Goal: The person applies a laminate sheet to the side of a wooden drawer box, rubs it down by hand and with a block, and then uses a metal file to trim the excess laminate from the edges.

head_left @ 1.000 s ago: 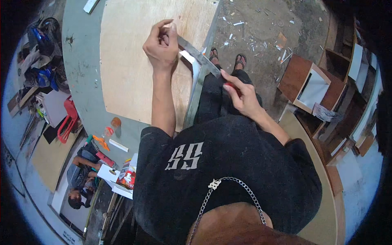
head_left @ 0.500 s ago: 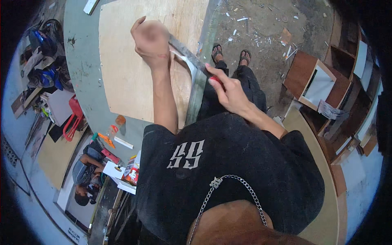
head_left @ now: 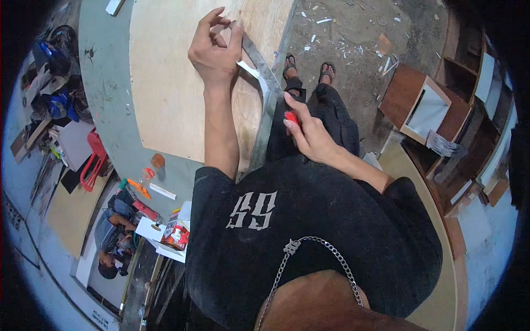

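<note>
A long, flat metal file (head_left: pixel 264 65) with a red handle lies slantwise across the near right edge of a pale plywood panel (head_left: pixel 171 83). Around the red handle my right hand (head_left: pixel 316 135) is closed, index finger stretched along the tool. My left hand (head_left: pixel 218 55) is at the far end of the file, over the panel; its thumb presses on the tip while the other fingers curl loosely. A white strip (head_left: pixel 255 74) sticks up beside the blade at the panel's edge. Part of the edge under the file is hidden.
The panel rests on a grey-green table (head_left: pixel 107 88). An orange tool (head_left: pixel 139 188), a small jar (head_left: pixel 158 160) and an open white box (head_left: pixel 154 229) are at the left. Another person (head_left: pixel 113 231) sits beyond them. Wooden cabinets (head_left: pixel 417 105) stand at right; scraps litter the floor.
Both hands have moved the file slightly, its far end going up and away. My left hand's fingers and thumb now show clearly at the tip. The white strip stands out more from the edge.
</note>
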A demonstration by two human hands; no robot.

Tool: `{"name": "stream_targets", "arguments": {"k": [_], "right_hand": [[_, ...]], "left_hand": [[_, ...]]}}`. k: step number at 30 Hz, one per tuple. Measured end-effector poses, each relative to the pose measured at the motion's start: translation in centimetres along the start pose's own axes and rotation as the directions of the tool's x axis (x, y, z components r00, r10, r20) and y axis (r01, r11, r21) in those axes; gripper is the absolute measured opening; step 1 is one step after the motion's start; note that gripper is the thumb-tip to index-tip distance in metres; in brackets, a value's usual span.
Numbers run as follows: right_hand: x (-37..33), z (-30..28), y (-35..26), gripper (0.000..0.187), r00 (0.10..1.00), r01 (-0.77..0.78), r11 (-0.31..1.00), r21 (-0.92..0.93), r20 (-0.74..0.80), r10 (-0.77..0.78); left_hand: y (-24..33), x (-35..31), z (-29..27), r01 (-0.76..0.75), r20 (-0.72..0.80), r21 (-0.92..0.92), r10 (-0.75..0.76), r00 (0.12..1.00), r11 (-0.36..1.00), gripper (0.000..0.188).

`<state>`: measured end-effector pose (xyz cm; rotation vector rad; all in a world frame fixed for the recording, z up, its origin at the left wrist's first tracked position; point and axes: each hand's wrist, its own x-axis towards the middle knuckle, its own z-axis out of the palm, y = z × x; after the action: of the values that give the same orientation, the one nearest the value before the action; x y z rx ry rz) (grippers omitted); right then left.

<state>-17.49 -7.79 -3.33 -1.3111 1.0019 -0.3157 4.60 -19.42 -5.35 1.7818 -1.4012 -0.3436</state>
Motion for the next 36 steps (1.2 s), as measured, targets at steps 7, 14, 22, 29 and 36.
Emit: {"name": "stream_targets", "arguments": {"k": [7, 14, 22, 29, 36], "right_hand": [[-1.8, 0.9, 1.4, 0.055, 1.000, -0.023, 0.999, 0.040, -0.020, 0.024], [-1.3, 5.7, 4.1, 0.060, 0.993, 0.092, 0.994, 0.058, -0.076, -0.087], [0.4, 9.0, 3.4, 0.063, 0.956, 0.233, 0.969, 0.080, -0.202, -0.213], [-2.2, 6.9, 3.0, 0.060, 0.956, 0.262, 0.953, 0.149, -0.174, -0.235], [-3.1, 9.8, 5.0, 0.064, 0.960, 0.245, 0.964, 0.103, -0.163, -0.226]], "left_hand": [[-0.1, -0.3, 0.0, -0.091, 0.104, -0.058, 0.097, 0.990, 0.994, 0.015], [0.2, -0.7, 0.9, -0.078, 0.108, -0.089, 0.088, 0.990, 0.993, 0.012], [1.6, -1.3, 1.3, -0.012, 0.101, -0.327, 0.048, 0.994, 0.945, 0.012], [0.1, -0.7, 0.4, -0.154, 0.149, -0.197, 0.185, 0.971, 0.968, 0.012], [-0.6, -1.8, 0.2, 0.038, 0.252, -0.319, 0.046, 0.967, 0.947, 0.022]]}}
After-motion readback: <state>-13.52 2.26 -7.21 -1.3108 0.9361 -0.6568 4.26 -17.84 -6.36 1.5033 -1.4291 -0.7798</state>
